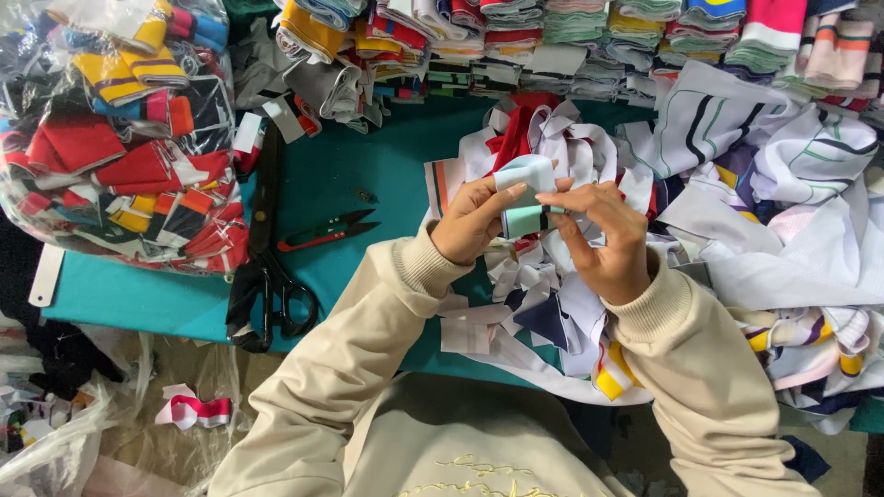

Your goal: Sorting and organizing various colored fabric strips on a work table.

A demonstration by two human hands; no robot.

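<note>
Above the teal table (359, 175), roughly at the middle of the view, a folded strip of ribbed knit collar fabric (525, 195) is held between both hands. The strip is pale mint-white, with a greener band and a thin dark stripe along its lower edge, and it is bent over on itself so that its upper part arches above the fingers. The left hand (470, 219) is closed on the strip's left side, with thumb and fingertips pinched on the cloth; the right hand (603, 237) is closed on the right side, its fingers curled over the lower striped edge. Both wrists are covered by cream ribbed sleeve cuffs. Directly beneath and behind the hands a loose heap of collar pieces (571, 147) in white, red and navy is spread, and it merges on the right with a larger pile of white striped knit panels (792, 184). Well apart to the left, red-handled thread snips (327, 230) are laid on the bare table, and further left large black tailor's shears (272, 276) are placed by the table edge. A clear plastic bag (120, 138) packed with red, yellow and orange collars is seen at the far left, and neat stacks of folded striped collars (571, 37) are ranged along the back.
</note>
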